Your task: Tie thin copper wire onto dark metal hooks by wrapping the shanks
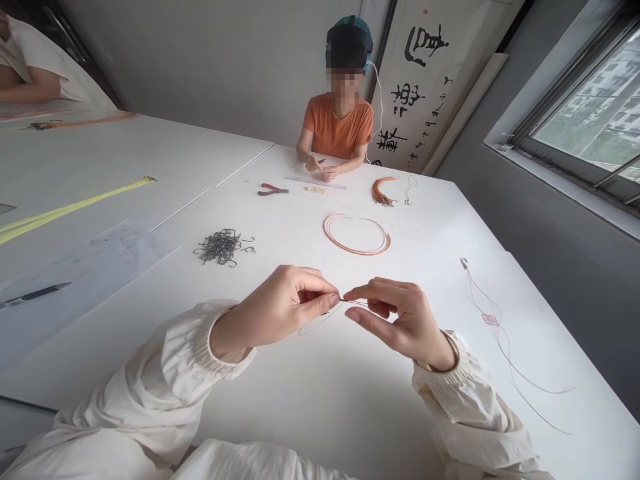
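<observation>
A thin dark cord (353,302) stretches between my hands above the white table, with a fine loop sagging below them. My left hand (285,310) pinches it between thumb and fingertips. My right hand (395,320) holds the same cord, which runs in among its fingers, while the thumb and forefinger tips stay slightly apart. Ahead of my hands lie a ring of coiled copper-coloured cord (357,235) and a heap of small dark metal hooks (223,247). To the right lies a thin cord with a small knotted ornament (491,320).
Across the table, a co-worker in an orange shirt (340,127) handles something small. Nearby lie red-handled pliers (273,190), a steel ruler (315,183), and an orange tasselled bundle (383,192). A window (583,110) is at right; a pen (35,293) lies on paper at left.
</observation>
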{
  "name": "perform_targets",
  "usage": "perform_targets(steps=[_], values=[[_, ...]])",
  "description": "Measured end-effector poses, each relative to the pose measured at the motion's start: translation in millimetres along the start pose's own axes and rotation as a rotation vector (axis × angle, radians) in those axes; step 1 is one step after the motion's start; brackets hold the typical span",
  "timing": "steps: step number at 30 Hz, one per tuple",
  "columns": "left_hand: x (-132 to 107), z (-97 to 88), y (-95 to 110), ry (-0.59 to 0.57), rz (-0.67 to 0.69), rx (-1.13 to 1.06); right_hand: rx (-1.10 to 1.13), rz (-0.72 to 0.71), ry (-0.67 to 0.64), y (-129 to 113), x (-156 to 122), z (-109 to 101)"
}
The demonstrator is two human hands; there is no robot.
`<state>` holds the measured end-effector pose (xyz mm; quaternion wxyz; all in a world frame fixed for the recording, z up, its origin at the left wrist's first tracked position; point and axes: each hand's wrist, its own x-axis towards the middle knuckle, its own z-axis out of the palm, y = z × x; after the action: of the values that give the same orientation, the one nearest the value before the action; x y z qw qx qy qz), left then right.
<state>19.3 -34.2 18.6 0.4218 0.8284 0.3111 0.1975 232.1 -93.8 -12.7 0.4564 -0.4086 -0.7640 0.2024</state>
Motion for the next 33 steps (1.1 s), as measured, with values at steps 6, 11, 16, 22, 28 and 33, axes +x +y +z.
perform_targets(steps=[6, 11, 16, 22, 28, 33], values=[[0, 0.4, 0, 0.021, 0.030, 0.003, 0.000, 0.008, -0.008, 1, 2, 0], [-1, 0.8, -2, 0.017, 0.009, -0.022, -0.028, -0.011, -0.015, 3, 1, 1], [0, -0.9, -2, -0.021, -0.034, -0.109, -0.059, -0.089, 0.018, 2, 1, 4], [5, -9.2, -3, -0.186, -0.150, -0.329, -0.104, -0.169, 0.038, 2, 0, 5], [5, -11.4, -2, -0.194, -0.184, -0.408, -0.145, -0.178, 0.023, 2, -3, 5], [5, -6.1, 0, -0.150, -0.133, -0.316, -0.161, -0.182, 0.026, 1, -3, 5]])
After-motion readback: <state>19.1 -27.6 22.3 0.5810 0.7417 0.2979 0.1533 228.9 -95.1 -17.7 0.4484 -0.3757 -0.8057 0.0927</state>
